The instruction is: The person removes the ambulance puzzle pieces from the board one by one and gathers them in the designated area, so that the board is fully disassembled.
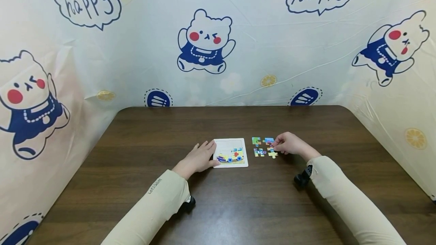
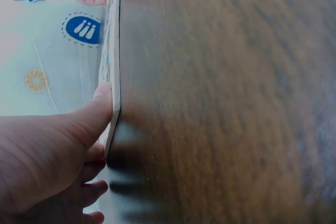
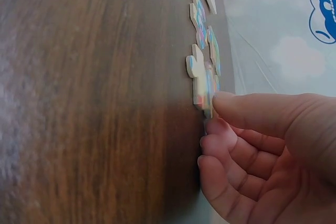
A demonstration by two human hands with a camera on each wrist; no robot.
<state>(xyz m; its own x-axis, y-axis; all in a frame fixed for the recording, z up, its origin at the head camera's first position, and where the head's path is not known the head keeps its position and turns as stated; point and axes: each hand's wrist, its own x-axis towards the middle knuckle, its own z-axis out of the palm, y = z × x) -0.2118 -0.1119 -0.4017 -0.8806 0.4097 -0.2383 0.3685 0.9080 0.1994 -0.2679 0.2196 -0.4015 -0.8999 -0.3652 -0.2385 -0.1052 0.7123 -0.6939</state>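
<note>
A white-rimmed puzzle tray (image 1: 230,139) lies flat on the table, its lower half filled with a picture of a yellow vehicle. My left hand (image 1: 199,158) rests along the tray's left side, fingers mostly straight. Its thumb (image 2: 100,106) presses on the rim near the front corner. To the right of the tray, my right hand (image 1: 289,143) pinches a jigsaw piece (image 3: 209,85) between thumb and fingertips; the fingers hide part of it. Beside it lie a green piece (image 1: 256,141), a blue piece (image 1: 269,140), a multicoloured piece (image 1: 259,152) and a yellowish piece (image 1: 273,154).
The brown wooden table (image 1: 238,207) extends around the tray and pieces. Behind it hangs a pale curtain (image 1: 259,48) printed with bears and lettering. A dark wrist camera (image 1: 302,179) sits under the right sleeve, another (image 1: 188,204) under the left.
</note>
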